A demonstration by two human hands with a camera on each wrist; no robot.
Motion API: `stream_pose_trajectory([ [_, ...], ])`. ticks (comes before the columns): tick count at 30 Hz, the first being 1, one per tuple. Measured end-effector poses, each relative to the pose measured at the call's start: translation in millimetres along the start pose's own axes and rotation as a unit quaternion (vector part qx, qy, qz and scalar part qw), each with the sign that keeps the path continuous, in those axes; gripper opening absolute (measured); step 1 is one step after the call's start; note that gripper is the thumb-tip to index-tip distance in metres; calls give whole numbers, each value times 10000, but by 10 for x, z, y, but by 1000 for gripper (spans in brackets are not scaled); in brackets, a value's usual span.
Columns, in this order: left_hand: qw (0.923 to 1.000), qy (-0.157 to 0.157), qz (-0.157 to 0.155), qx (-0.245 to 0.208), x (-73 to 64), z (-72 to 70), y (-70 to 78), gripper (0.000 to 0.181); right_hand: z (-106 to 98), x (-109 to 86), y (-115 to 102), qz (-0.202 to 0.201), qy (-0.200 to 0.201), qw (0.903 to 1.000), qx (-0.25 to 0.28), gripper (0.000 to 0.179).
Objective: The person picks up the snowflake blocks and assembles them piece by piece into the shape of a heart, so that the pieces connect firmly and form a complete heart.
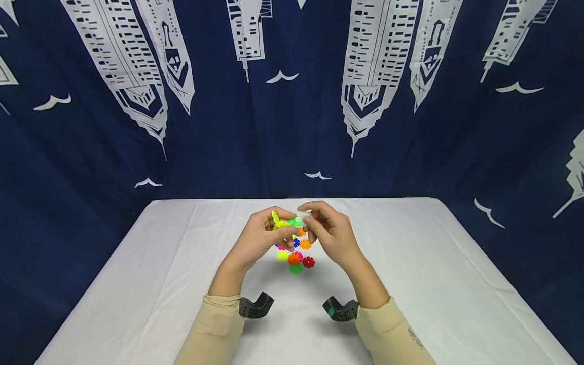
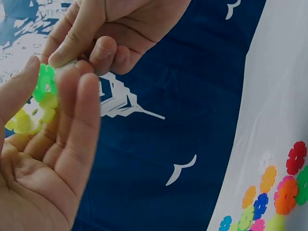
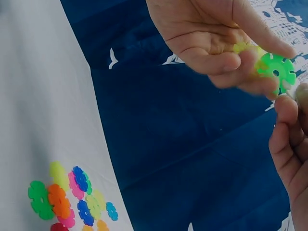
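My left hand holds a small chain of notched plastic snowflake discs between thumb and fingers. Yellow discs are joined to a bright green disc, which faces the other hand. Opposite it, my right hand pinches a whitish, see-through snowflake disc at the green one's edge. Fingertips of both hands nearly meet there and cover most of the pale disc in the wrist views. Both hands are raised above the table, over the loose discs.
Loose snowflake discs lie in a cluster on the white table below the hands, among them a red disc, an orange disc and a green disc. A dark blue printed curtain hangs behind the table's far edge.
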State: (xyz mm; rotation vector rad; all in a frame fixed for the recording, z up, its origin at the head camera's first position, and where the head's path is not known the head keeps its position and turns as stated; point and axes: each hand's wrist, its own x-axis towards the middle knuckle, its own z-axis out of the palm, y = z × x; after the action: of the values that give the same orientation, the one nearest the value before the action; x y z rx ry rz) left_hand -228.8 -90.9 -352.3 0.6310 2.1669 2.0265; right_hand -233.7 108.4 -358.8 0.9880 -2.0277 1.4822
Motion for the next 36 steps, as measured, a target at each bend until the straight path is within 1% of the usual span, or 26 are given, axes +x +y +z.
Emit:
stream_pose_trajectory([
  [2, 10000, -22, -43, 15, 7, -9, -24, 32, 5, -12, 13, 92, 35, 9999, -63, 20],
  [4, 9999, 46, -39, 122, 12, -14, -38, 37, 6, -19, 21, 156, 62, 9998, -136, 20],
  [8, 9975, 304, 118, 620, 17, -19, -37, 44, 0, -18, 32, 214, 0, 9988, -438, 19],
  [10, 9959, 318, 183, 829, 19, -16, -33, 44, -1, -15, 37, 210, -73, 9979, -605, 19],
  [11, 9957, 290, 200, 851, 20, -14, -34, 44, 2, -13, 42, 203, -114, 9975, -666, 20],
  [13, 9969, 173, 231, 727, 22, -7, -37, 44, 6, -10, 50, 171, -170, 9973, -689, 21],
  [16, 9974, 164, 277, 649, 18, -1, -44, 43, 7, -8, 57, 158, -150, 9982, -565, 25],
  [18, 9964, 308, 338, 718, 17, -4, -47, 41, 1, -6, 71, 206, -96, 9987, -449, 27],
  [20, 9940, 550, 382, 859, 16, -16, -50, 38, -8, -6, 88, 350, -58, 9985, -417, 25],
  [23, 9910, 888, 427, 908, 22, -42, -59, 33, -19, -8, 137, 812, -148, 9953, -510, 19],
  [25, 9912, 995, 412, 772, 25, -58, -66, 32, -25, -16, 177, 1274, -362, 9893, -615, 17],
  [26, 9916, 1019, 384, 699, 27, -65, -73, 32, -24, -24, 213, 1513, -513, 9848, -686, 16],
  [28, 9926, 1021, 323, 566, 29, -73, -79, 32, -16, -42, 303, 2000, -860, 9727, -805, 16],
  [30, 9936, 993, 280, 462, 29, -77, -82, 33, -11, -70, 404, 2376, -1228, 9597, -865, 16],
  [33, 9946, 898, 322, 416, 28, -80, -81, 37, -2, -124, 557, 2646, -1695, 9439, -1015, 17],
  [36, 9946, 814, 411, 497, 29, -81, -79, 42, -1, -190, 664, 2758, -2093, 9300, -1235, 19],
])
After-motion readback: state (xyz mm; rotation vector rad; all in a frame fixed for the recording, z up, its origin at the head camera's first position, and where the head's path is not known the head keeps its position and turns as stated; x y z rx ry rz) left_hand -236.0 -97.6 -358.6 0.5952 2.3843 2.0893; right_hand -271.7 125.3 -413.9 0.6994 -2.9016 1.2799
